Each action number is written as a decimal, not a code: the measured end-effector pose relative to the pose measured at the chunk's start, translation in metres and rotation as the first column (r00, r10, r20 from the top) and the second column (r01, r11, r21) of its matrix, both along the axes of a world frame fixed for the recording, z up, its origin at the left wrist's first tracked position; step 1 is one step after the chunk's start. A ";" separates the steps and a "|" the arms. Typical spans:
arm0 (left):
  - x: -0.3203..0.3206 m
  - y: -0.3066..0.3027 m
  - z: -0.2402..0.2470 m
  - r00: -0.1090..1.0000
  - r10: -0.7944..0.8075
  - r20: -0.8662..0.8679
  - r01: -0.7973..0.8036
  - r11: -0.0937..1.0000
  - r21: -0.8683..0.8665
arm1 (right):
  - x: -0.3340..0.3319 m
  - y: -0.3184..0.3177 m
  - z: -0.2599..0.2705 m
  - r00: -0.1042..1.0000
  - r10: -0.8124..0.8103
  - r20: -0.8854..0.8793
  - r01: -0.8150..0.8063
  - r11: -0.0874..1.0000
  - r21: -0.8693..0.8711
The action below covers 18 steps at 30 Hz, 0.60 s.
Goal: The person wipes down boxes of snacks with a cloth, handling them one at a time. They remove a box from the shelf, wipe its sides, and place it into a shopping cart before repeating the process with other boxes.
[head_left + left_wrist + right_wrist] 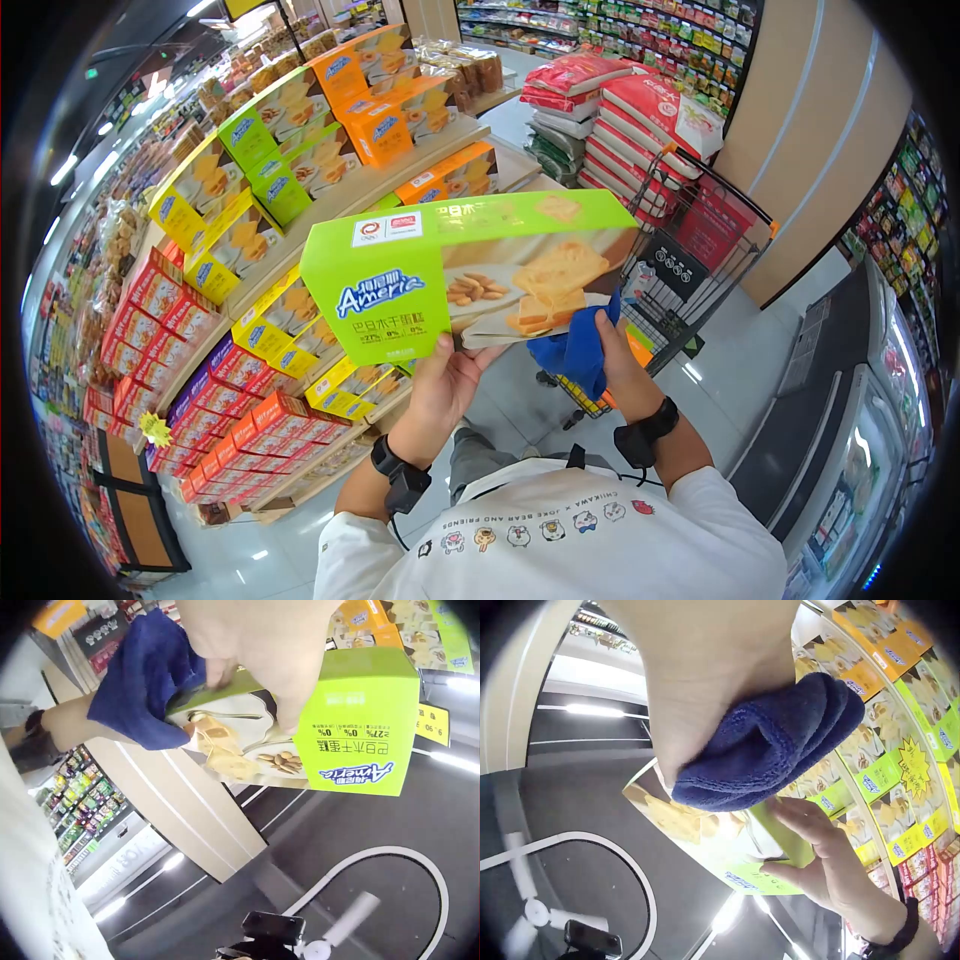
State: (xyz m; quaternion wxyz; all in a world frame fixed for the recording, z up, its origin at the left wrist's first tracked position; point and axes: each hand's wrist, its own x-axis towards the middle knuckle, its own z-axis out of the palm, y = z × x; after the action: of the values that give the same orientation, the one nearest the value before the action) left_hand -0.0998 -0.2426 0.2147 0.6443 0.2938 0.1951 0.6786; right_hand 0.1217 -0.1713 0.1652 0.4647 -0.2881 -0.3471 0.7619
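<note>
A green cake box (pixel 385 290), printed with almonds and cake slices, is held up in front of the body in the head view. My left hand (pixel 448 385) grips its lower edge, the thumb on the front face and fingers underneath. In my right hand (pixel 622 368) is a folded blue cloth (pixel 572 352), bunched against the box's lower right corner. The right wrist view shows the cloth (pixel 780 742) covering most of the right fingers. From the left wrist view, the box (pixel 360 727) is seen from below, with the cloth (pixel 146 675) at its far end.
On the left, a tiered shelf holds green, yellow and orange boxes (pixel 385 125) above red cartons (pixel 255 440). A shopping cart (pixel 690 250) stands beyond the right hand, near stacked red-and-white sacks (pixel 640 150). Freezer cases (pixel 850 440) line the right side.
</note>
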 end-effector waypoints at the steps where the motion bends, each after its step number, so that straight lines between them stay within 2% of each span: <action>1: 0.001 0.002 0.002 1.000 -0.015 0.019 0.015 1.000 -0.020 | 0.001 -0.001 0.002 1.000 -0.021 -0.017 0.021 1.000 0.003; 3: 0.003 0.005 0.000 0.998 -0.037 0.050 0.039 0.998 -0.044 | 0.000 -0.004 0.014 0.997 -0.057 -0.049 0.058 0.998 0.013; 5: 0.004 0.007 -0.009 0.996 -0.055 0.073 0.060 0.997 -0.058 | 0.003 0.001 0.008 0.995 -0.027 -0.091 0.031 0.999 0.043; 6: 0.006 0.008 -0.014 0.999 -0.012 0.035 0.014 0.999 -0.047 | 0.002 0.002 0.012 0.994 -0.011 -0.111 0.017 0.998 0.058; 7: 0.011 0.009 -0.020 0.999 0.032 -0.002 -0.032 0.999 -0.035 | 0.001 0.002 0.017 0.969 0.051 -0.243 -0.053 0.999 -0.003; 9: 0.018 0.008 -0.038 0.990 0.116 -0.082 -0.115 0.993 0.011 | -0.008 0.001 0.032 0.855 0.139 -0.499 -0.215 0.972 -0.097; 11: 0.025 0.007 -0.055 0.967 0.196 -0.163 -0.184 0.979 0.088 | -0.017 0.004 0.017 0.782 0.187 -0.595 -0.228 0.974 0.006; 12: 0.034 0.006 -0.051 0.955 0.247 -0.164 -0.247 0.969 0.019 | -0.021 0.006 0.014 0.739 0.215 -0.638 -0.231 0.971 0.060; 15: 0.045 -0.001 -0.045 0.966 0.186 -0.179 -0.208 0.971 -0.118 | -0.024 -0.004 0.014 0.421 0.201 -0.884 -0.432 0.902 -0.001; 18: 0.038 -0.002 -0.054 0.968 0.015 -0.249 -0.081 0.963 -0.258 | -0.019 0.002 0.016 0.731 0.246 -0.637 -0.287 0.957 0.040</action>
State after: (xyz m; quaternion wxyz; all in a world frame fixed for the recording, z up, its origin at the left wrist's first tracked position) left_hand -0.0614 -0.2443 0.1611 0.6323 0.2811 0.3697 0.6201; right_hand 0.1027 -0.1691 0.1809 0.4313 0.0248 -0.1837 0.8830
